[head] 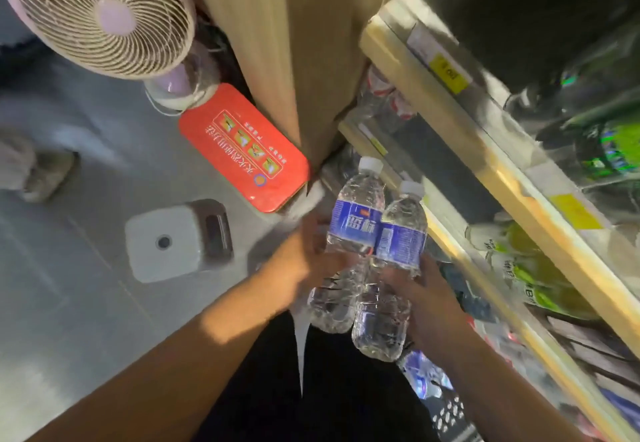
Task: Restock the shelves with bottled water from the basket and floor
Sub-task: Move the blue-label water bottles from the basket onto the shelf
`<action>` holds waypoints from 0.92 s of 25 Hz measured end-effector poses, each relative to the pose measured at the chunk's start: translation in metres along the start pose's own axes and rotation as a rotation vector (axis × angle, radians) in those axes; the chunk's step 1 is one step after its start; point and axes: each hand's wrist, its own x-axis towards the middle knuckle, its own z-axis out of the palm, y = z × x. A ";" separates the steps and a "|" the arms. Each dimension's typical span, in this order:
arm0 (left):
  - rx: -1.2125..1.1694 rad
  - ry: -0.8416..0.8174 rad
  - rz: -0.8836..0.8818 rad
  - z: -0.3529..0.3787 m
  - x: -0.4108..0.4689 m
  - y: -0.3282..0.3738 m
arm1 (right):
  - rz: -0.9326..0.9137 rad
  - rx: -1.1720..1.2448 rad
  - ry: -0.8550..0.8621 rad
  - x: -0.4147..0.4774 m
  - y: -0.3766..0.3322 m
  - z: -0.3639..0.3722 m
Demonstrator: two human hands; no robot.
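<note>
With my left hand [308,258] gripping one water bottle [355,220] and my right hand [427,291] curled round the second bottle [401,237], both touching at centre frame, I'd feed them to the shelf [498,168] at two o'clock singly, caps upward.

The grey tiled floor [86,303] carries a standing fan [104,15], a flat red box [242,147] and a white-and-brown box [176,240]. Wooden-edged shelves [502,171] with yellow price tags [450,72] hold green-labelled bottles [530,279].
</note>
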 end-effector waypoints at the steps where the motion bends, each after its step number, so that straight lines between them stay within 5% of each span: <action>1: -0.017 0.006 -0.010 0.008 0.012 -0.008 | 0.013 0.008 -0.009 0.014 0.007 -0.009; 12: 0.009 0.008 -0.001 0.024 0.149 -0.080 | -0.015 0.015 0.166 0.144 0.071 -0.052; 16: 0.249 0.006 0.009 0.022 0.190 -0.080 | -0.099 0.259 0.012 0.175 0.084 -0.069; 23: 0.217 -0.088 0.133 0.037 0.237 -0.049 | -0.296 0.206 0.036 0.196 0.058 -0.097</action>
